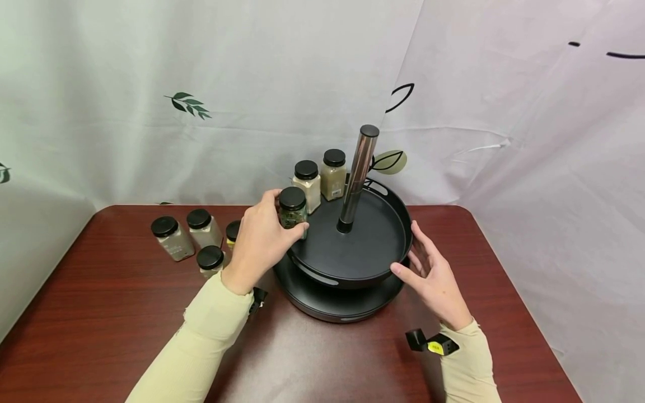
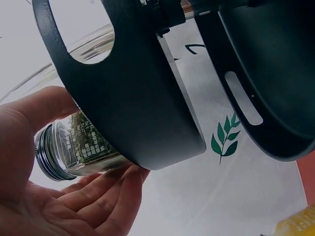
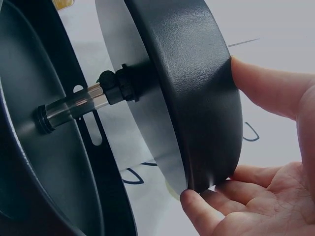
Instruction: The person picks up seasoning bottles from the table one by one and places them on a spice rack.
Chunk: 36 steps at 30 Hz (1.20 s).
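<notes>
Holding jar (image 1: 293,209) in left grip (image 1: 263,234) at upper tray's (image 1: 375,240) ten o'clock; touching four with wide right grip (image 1: 436,282). Possibly risking toppling by snagging rim (image 1: 353,281).

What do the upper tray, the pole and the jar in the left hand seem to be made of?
Upper tray: black coated metal or plastic; satin sheen, fine grain on its wall.
Pole: probably polished metal, by its mirror-like streaks.
Jar: glossy clear glass or plastic, can't tell which; contents show through.

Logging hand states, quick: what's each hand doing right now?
Left hand: holding a jar.
Right hand: holding the upper tray by its edge.
</notes>
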{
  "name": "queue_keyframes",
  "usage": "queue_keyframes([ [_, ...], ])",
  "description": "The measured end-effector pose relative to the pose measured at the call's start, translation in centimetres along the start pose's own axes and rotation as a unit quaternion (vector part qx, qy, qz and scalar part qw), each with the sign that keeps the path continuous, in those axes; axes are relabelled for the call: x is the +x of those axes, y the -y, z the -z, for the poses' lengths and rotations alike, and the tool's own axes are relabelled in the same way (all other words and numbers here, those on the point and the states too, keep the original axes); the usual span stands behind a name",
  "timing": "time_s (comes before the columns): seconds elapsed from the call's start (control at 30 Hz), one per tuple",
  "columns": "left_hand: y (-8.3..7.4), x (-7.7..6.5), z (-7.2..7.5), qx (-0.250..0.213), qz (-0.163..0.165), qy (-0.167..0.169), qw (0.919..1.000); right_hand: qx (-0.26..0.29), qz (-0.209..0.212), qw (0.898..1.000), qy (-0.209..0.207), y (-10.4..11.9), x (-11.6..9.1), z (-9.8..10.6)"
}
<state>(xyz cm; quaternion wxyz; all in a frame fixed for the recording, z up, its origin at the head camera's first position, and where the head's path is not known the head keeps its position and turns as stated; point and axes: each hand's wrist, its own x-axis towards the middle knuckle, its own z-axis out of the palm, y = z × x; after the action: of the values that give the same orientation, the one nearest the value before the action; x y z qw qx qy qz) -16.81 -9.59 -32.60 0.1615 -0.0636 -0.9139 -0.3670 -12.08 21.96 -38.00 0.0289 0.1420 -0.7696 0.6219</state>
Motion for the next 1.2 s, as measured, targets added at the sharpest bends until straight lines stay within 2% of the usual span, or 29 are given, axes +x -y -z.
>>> queue_keyframes([
  [0.4,0.2,0.2,0.1,-0.005,0.004,0.012,0.9999,-0.02,-0.003,1.0,-0.001,0.1,0.0,0.1],
  [0.6,1.0,-0.2,0.9,-0.023,-0.004,0.031,0.9992,-0.041,0.007,0.999,-0.011,0.2,-0.1,0.2],
  [0.8,2.0,-1.2,2.5,-0.034,-0.006,0.003,0.9994,-0.046,0.032,0.998,-0.022,0.2,0.0,0.3],
  [0.97,2.6,-2.2,3.8,-0.047,0.009,-0.021,0.9987,-0.021,0.04,0.999,-0.022,0.2,0.0,0.3],
  [1.2,3.4,-3.8,5.2,-0.058,0.038,-0.023,0.9973,0.009,0.036,0.999,-0.027,0.2,0.1,0.2],
])
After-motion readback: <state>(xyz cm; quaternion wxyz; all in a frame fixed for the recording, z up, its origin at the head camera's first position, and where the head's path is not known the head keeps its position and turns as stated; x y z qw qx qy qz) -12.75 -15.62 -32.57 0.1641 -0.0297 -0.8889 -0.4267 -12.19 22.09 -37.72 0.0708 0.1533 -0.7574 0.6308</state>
